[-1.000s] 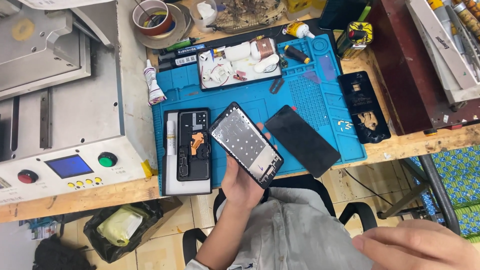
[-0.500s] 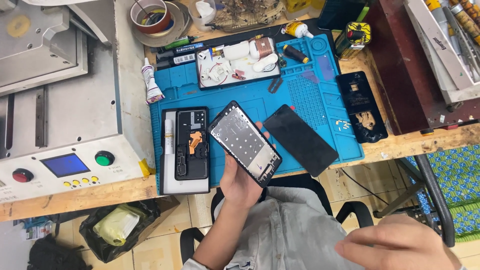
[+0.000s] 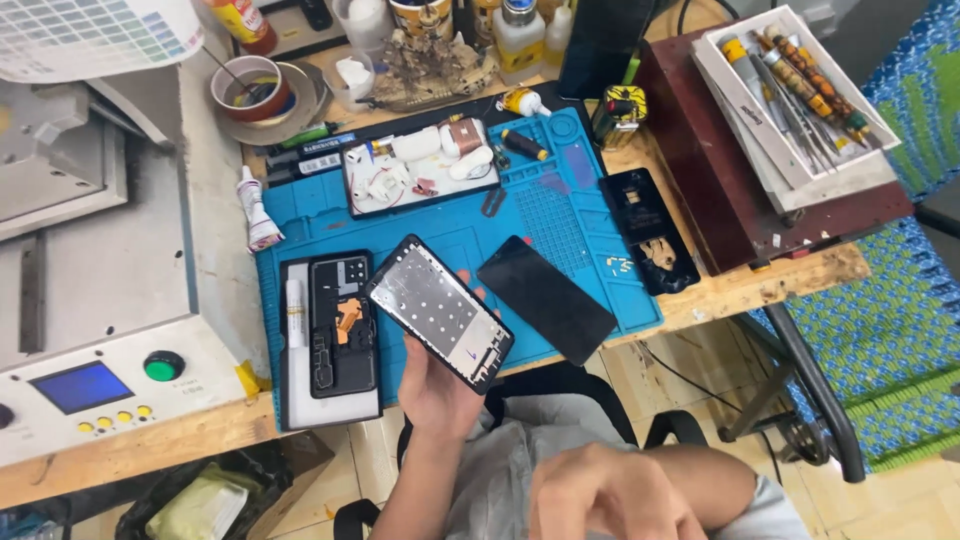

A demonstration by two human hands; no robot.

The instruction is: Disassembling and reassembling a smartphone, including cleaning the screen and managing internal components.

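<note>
Phone frame [image 3: 438, 311], black-edged with a pale metal inner plate, sits tilted in the left hand [image 3: 438, 385], which grips it from below with fingers wrapped round its lower edge; it is held just above the near edge of the blue work mat [image 3: 560, 215]. The right hand [image 3: 610, 495] hangs low in the view, over the lap (loosely curled, grasping nothing that I can see), well apart from the frame.

Just left of the held frame, an opened phone body [image 3: 340, 325] lies on the mat on a white card, its insides showing, with an orange strip near the middle. Just right of the frame a dark glass screen panel [image 3: 545, 298] lies flat and slanted on the mat. Farther right, off the mat on the wooden bench [image 3: 790, 275], rests a black back cover [image 3: 648, 228].

At the mat's far side a white tray [image 3: 420, 178] holds small parts. A white glue tube [image 3: 257, 208] lies by the mat's left edge. To the left stands a grey machine [image 3: 100, 290] with a blue display and green knob. At the right, a box of hand tools [image 3: 795, 90] sits on a dark red case.
</note>
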